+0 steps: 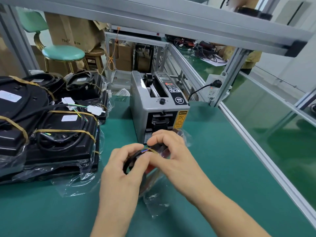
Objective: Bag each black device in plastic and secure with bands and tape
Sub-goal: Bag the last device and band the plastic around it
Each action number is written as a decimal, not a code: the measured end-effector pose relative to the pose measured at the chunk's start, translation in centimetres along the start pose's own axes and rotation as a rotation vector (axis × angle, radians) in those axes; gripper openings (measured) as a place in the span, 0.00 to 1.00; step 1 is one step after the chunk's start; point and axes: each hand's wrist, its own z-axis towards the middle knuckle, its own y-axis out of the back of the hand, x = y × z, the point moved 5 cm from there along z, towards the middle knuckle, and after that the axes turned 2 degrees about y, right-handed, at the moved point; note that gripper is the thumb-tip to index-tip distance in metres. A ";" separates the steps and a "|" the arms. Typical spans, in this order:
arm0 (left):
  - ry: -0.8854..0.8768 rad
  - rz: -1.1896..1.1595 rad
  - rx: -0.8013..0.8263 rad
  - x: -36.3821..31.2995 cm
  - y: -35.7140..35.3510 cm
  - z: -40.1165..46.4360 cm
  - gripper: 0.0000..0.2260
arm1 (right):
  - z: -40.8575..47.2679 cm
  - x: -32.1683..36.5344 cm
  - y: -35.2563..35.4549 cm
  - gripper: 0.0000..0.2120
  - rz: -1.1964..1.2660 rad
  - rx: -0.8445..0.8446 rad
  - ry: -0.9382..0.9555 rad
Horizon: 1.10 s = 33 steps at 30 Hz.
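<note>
On the green desk we hold a small black device in plastic with both hands: left hand and right hand pinch its band. Behind sits a gray tape machine. Bagged black devices pile up left, near a green stool.

A green-topped desk stands inside a frame of grey aluminium rails, with a clear panel along its right edge and a white power socket fixed to one post. Behind it are a stool with a mint-green seat, a wooden stool and brown cardboard boxes. Another green bench further back carries tangled cables.
</note>
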 end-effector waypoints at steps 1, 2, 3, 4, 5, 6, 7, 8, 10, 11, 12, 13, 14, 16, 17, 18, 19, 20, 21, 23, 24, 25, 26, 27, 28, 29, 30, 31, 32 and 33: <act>0.003 0.012 -0.002 -0.1 -0.2 0.0 0.10 | 0.0 -0.1 0.1 0.11 0.017 0.006 0.002; -0.002 0.030 -0.003 -0.4 -0.3 0.0 0.11 | 0.0 -0.3 0.3 0.12 0.061 0.014 0.008; -0.012 0.050 -0.004 -0.5 -0.4 0.0 0.12 | 0.0 -0.5 0.9 0.13 0.122 0.008 0.021; -0.031 0.068 -0.003 -0.6 -0.5 0.1 0.14 | 0.1 -0.8 1.9 0.13 0.174 -0.018 0.034; -0.042 0.075 0.000 -0.6 -0.5 0.1 0.14 | 0.3 -1.3 3.2 0.14 0.193 -0.056 0.032; -0.053 0.071 0.017 -0.8 -0.5 0.0 0.13 | 0.5 -2.1 4.5 0.18 0.169 -0.082 0.011; -0.069 0.091 0.032 -0.7 -0.5 -0.2 0.11 | 0.7 -2.9 5.6 0.23 0.124 -0.073 -0.014; -0.091 0.134 0.059 -0.9 -0.6 -0.4 0.11 | 1.0 -3.7 6.3 0.28 0.080 -0.032 -0.048; -0.167 0.252 0.116 -1.0 -0.5 -0.4 0.18 | 1.6 -5.2 6.5 0.31 0.015 0.063 -0.117; -0.193 0.270 0.141 -1.0 -0.3 -0.1 0.19 | 1.8 -5.7 6.4 0.32 -0.006 0.097 -0.132; -0.200 0.248 0.180 -1.0 0.1 0.3 0.20 | 2.0 -6.0 6.3 0.31 -0.003 0.127 -0.140; -0.198 0.212 0.217 -1.1 0.7 0.8 0.21 | 2.1 -6.1 6.2 0.30 0.016 0.156 -0.140; -0.197 0.180 0.254 -1.2 1.6 1.2 0.21 | 2.0 -6.1 6.0 0.27 0.043 0.186 -0.132; -0.202 0.180 0.313 -1.8 3.6 2.1 0.22 | 1.6 -5.8 5.4 0.23 0.092 0.223 -0.086; -0.202 0.219 0.325 -2.1 4.5 2.3 0.22 | 1.3 -5.7 5.1 0.20 0.124 0.226 -0.066; -0.241 0.321 0.319 -2.5 5.0 2.6 0.21 | 0.9 -5.5 4.8 0.17 0.169 0.213 -0.048; -0.319 0.495 0.300 -3.2 4.9 2.5 0.18 | 0.7 -5.4 4.6 0.15 0.209 0.191 -0.029; -0.401 0.681 0.273 -3.9 4.2 2.3 0.15 | 0.4 -5.2 4.5 0.14 0.234 0.167 -0.018; -0.468 0.839 0.256 -4.6 3.1 1.8 0.15 | 0.3 -5.0 4.4 0.13 0.248 0.150 -0.019; -0.529 1.039 0.303 -5.2 0.4 1.0 0.21 | 0.1 -4.5 4.6 0.12 0.256 0.137 -0.031; -0.526 1.094 0.340 -5.3 -0.7 0.8 0.21 | 0.1 -4.3 4.8 0.10 0.247 0.130 -0.031; -0.514 1.130 0.372 -5.1 -1.6 0.8 0.20 | 0.1 -4.0 4.9 0.08 0.223 0.125 -0.025; -0.487 1.147 0.399 -4.8 -2.0 1.0 0.19 | 0.1 -3.7 5.0 0.07 0.190 0.126 -0.015; -0.460 1.148 0.406 -4.6 -2.1 1.2 0.19 | 0.1 -3.5 5.0 0.06 0.159 0.130 -0.002; -0.449 1.136 0.407 -4.5 -2.0 1.4 0.19 | 0.1 -3.3 5.0 0.06 0.138 0.132 0.012; -0.443 1.119 0.405 -4.5 -1.9 1.5 0.19 | 0.1 -3.1 5.0 0.05 0.124 0.127 0.027; -0.441 1.092 0.397 -4.6 -1.8 1.5 0.19 | 0.1 -2.8 5.1 0.04 0.104 0.113 0.052; -0.442 1.070 0.387 -4.6 -1.7 1.4 0.19 | 0.2 -2.4 5.2 0.03 0.074 0.096 0.088; -0.440 1.060 0.378 -4.7 -1.6 1.4 0.19 | 0.2 -2.1 5.3 0.04 0.035 0.088 0.120; -0.434 1.064 0.371 -4.6 -1.5 1.5 0.19 | 0.4 -1.7 5.2 0.06 -0.017 0.103 0.140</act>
